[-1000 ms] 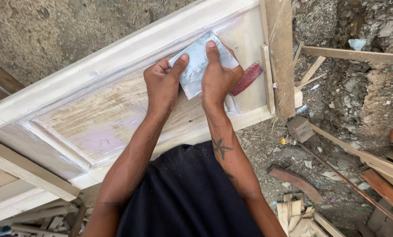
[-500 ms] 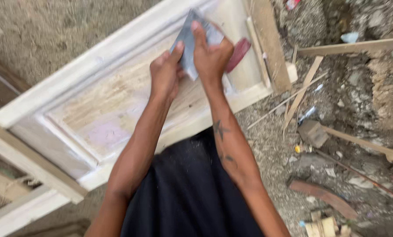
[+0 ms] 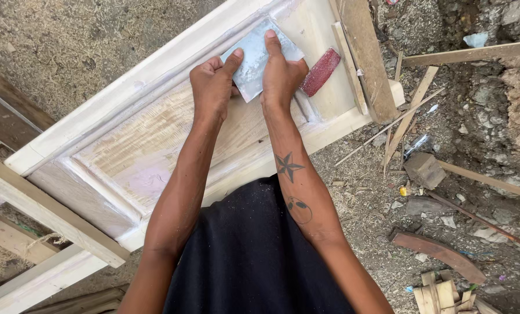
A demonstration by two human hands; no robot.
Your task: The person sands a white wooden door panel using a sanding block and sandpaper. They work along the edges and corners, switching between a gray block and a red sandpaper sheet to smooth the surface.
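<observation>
A pale wooden door panel (image 3: 143,145) lies slanted across wooden supports, its recessed centre showing bare grain and whitish filler. Both my hands press a thin grey metal scraper sheet (image 3: 253,58) flat against the panel near its upper right end. My left hand (image 3: 213,87) grips the sheet's left edge with the thumb on top. My right hand (image 3: 280,75) holds its right side, index finger stretched along it. A red sanding pad (image 3: 321,71) rests on the panel just right of my right hand.
A wooden plank (image 3: 361,58) lies across the panel's right end. Timber rails (image 3: 50,215) support it at lower left. The ground at right is littered with wood offcuts (image 3: 440,253), sticks, stones and sawdust. Stacked small wood pieces (image 3: 440,293) sit at the bottom right.
The hands pushed the scraper up along the panel, then drew it back down a little. The view shifted and steadied; both hands stay on the sheet.
</observation>
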